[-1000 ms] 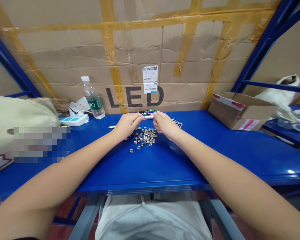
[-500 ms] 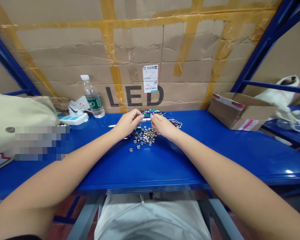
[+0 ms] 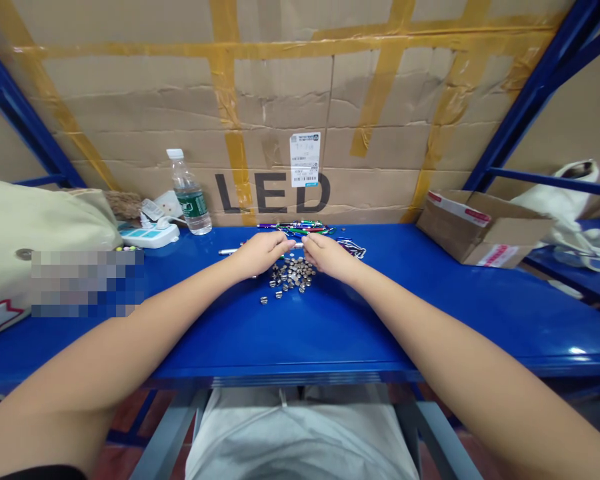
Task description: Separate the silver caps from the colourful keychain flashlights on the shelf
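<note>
**Q:** Where are the hands?

**A:** The left hand point(image 3: 263, 251) and right hand point(image 3: 329, 254) meet towards the back of the blue desk point(image 3: 430, 313). Each pinches one end of a slim silver tube point(image 3: 297, 245), held just above a heap of button cells point(image 3: 291, 275).

**Q:** And the risk?

**A:** A slipped pinch would likely drop the tube into the heap, and a low wrist could sweep loose cells towards the desk's front edge. Coloured tubes point(image 3: 295, 228) lie just behind, a water bottle point(image 3: 190, 195) off to the left
</note>
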Tool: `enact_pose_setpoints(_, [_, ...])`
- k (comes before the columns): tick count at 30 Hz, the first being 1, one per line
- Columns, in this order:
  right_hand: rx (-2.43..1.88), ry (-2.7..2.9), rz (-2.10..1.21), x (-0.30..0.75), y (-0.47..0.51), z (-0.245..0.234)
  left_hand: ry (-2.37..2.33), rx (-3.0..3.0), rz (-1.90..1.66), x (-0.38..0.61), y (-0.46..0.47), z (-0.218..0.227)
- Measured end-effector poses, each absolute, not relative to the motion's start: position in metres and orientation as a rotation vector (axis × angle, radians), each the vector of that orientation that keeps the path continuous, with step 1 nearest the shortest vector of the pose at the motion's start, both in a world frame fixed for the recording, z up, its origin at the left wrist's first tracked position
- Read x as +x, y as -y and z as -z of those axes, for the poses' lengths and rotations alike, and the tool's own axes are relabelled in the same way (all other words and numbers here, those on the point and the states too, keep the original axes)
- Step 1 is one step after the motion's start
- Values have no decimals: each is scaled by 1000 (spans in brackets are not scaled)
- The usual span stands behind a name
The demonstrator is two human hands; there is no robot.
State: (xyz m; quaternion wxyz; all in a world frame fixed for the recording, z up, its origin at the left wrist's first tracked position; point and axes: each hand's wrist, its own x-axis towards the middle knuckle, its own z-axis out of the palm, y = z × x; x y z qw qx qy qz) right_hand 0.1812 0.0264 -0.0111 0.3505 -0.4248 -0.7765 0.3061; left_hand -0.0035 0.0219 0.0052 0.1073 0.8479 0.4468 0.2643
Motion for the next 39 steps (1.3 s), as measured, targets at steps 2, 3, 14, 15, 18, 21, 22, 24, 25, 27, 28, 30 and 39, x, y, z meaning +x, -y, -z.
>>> enact_pose_setpoints(2, [-1071,2048,-626,181,-23,7,-1256,2335,-710,-3,-21,-6])
enact_pose_setpoints(3, [-1045,2062,-549,181,-22,4,-1218,2221,-682,-4,-21,-7])
enact_pose_setpoints(14, [-1044,2248,-470,192,-25,0,-1148,2354,-590,-15,-24,-9])
enact_pose_setpoints(15, [-1064,2280,-491,193,-24,0,-1138,2446,-561,-16,-25,-8])
enact_pose_setpoints(18, [-1102,2357,-556,194,-23,-1,-988,2705,-477,-19,-29,-5])
enact_pose_setpoints(21, [-1120,2388,-587,194,-22,-2,-880,2832,-435,-22,-33,-4])
enact_pose_setpoints(22, [-1120,2386,-593,194,-23,-2,-880,2845,-444,-22,-34,-4])
enact_pose_setpoints(24, [-1123,2374,-595,195,-23,-2,-915,2845,-478,-24,-35,-6])
enact_pose_setpoints(25, [-1128,2363,-590,196,-24,-2,-942,2833,-505,-26,-36,-7])
enact_pose_setpoints(27, [-1136,2336,-576,196,-25,-1,-1011,2788,-570,-29,-38,-9])
enact_pose_setpoints(28, [-1140,2321,-565,196,-25,0,-1062,2759,-604,-32,-39,-10])
enact_pose_setpoints(30, [-1138,2312,-528,195,-25,1,-1193,2712,-665,-39,-45,-10])
enact_pose_setpoints(39, [-1127,2557,2,181,-17,2,-1476,2742,-582,-71,-68,4])
